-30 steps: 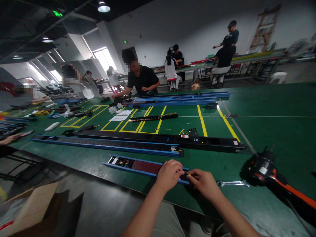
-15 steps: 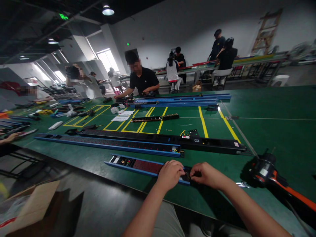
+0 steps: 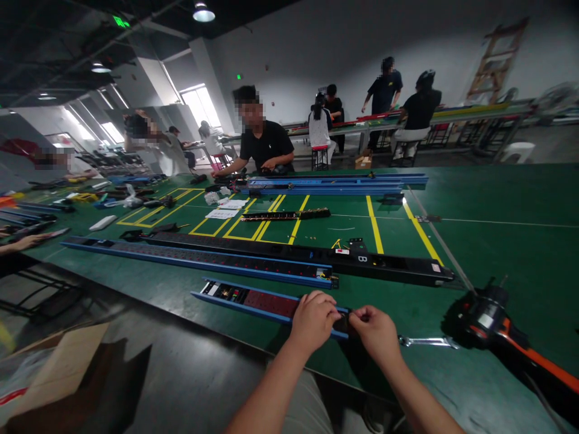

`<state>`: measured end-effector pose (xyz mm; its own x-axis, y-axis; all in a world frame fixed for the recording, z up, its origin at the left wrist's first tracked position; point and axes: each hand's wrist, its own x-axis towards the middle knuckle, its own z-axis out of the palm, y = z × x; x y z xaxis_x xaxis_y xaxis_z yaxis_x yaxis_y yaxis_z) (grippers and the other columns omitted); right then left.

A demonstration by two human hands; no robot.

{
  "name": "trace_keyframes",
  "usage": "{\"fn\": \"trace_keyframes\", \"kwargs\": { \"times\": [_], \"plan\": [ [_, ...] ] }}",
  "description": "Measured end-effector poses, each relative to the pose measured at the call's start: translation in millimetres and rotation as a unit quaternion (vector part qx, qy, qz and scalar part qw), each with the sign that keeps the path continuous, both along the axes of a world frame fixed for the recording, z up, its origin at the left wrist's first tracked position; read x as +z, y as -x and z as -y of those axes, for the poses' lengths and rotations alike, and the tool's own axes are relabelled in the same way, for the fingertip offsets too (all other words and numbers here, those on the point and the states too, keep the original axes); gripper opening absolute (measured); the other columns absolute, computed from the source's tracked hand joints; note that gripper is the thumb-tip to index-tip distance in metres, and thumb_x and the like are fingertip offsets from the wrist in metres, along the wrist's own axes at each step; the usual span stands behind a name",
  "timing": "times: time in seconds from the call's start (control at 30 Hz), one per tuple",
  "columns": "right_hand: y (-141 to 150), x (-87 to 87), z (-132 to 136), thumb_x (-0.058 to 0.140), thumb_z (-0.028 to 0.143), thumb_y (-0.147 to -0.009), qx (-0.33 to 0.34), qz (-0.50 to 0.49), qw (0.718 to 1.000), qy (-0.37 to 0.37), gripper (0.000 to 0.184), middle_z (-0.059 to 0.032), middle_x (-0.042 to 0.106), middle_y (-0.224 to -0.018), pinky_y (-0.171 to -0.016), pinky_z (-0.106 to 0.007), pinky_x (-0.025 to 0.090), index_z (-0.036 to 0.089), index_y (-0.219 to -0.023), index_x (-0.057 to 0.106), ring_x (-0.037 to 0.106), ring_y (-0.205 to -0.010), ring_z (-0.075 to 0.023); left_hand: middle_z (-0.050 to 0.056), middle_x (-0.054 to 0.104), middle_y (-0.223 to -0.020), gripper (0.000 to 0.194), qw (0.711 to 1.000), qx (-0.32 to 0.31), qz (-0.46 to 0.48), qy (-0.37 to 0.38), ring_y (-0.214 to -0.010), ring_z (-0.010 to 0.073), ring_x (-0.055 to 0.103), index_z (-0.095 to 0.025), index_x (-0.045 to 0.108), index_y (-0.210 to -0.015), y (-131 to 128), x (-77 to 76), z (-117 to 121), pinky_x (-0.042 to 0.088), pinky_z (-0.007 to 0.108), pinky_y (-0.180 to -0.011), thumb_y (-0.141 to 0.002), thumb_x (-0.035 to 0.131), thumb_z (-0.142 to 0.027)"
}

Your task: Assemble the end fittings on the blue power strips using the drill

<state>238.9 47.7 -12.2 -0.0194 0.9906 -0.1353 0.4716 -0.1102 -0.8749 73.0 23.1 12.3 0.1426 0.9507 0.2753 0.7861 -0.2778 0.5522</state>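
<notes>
A short blue-edged power strip [image 3: 271, 304] with a dark red inner face lies at the table's near edge. Over its right end rests my left hand [image 3: 313, 319], fingers curled and thumb and forefinger drawn together at the opening. My right hand [image 3: 373, 328] pinches at the strip's very tip, close to the left fingertips. Whatever small part lies between the fingers of either hand is too small and covered to make out. An open-ended wrench [image 3: 427, 342] lies right of my right hand.
A black and orange power tool [image 3: 488, 313] lies at the right. Beyond the short strip are a long blue strip [image 3: 203, 265] and a long black one [image 3: 289, 252]. A co-worker [image 3: 265, 144] sits across the green table [image 3: 506, 235]. An open cardboard box [image 3: 58, 380] is at lower left.
My right forearm has swung left and down, uncovering the wrench. Its fingers stay at the strip's end, and my left hand has barely moved. A standing person at the back has shifted left.
</notes>
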Motion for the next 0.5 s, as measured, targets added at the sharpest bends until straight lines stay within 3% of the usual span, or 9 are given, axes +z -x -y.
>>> {"fn": "trace_keyframes", "kwargs": {
  "times": [0.13,0.3,0.5],
  "plan": [
    [0.7,-8.4,7.7,0.056,0.036,-0.072,-0.015,-0.1,0.994,0.039,0.02,-0.0023,0.064,-0.054,-0.051,-0.023,0.041,0.018,-0.063,0.055,0.059,-0.051,-0.0159,0.0,0.065,-0.098,0.005,0.999,0.037,0.006,-0.007,-0.101,0.0189,0.052,-0.022,0.066,-0.077,-8.2,-0.6,4.6,0.037,0.036,-0.087,-0.081,0.063,-0.021],
    [-0.4,-8.3,13.9,0.059,0.038,-0.074,0.04,-0.088,0.995,-0.001,0.021,-0.0014,0.063,-0.059,-0.053,-0.023,0.041,0.017,-0.068,0.058,0.057,-0.054,-0.0144,-0.001,0.067,-0.095,0.005,0.998,0.058,0.025,-0.008,-0.1,0.0193,0.052,-0.023,0.067,-0.076,-11.0,-2.3,4.5,0.036,0.037,-0.088,-0.08,0.065,-0.022],
    [-0.9,-13.1,2.8,0.063,0.04,-0.072,0.107,-0.178,0.977,0.04,0.025,0.0013,0.058,-0.053,-0.049,-0.023,0.039,0.017,-0.066,0.054,0.053,-0.046,-0.0123,-0.005,0.07,-0.092,0.007,0.996,0.072,0.043,0.0,-0.104,0.0193,0.051,-0.026,0.069,-0.071,-10.2,-5.1,1.2,0.034,0.036,-0.09,-0.075,0.068,-0.021]
  ]
}}
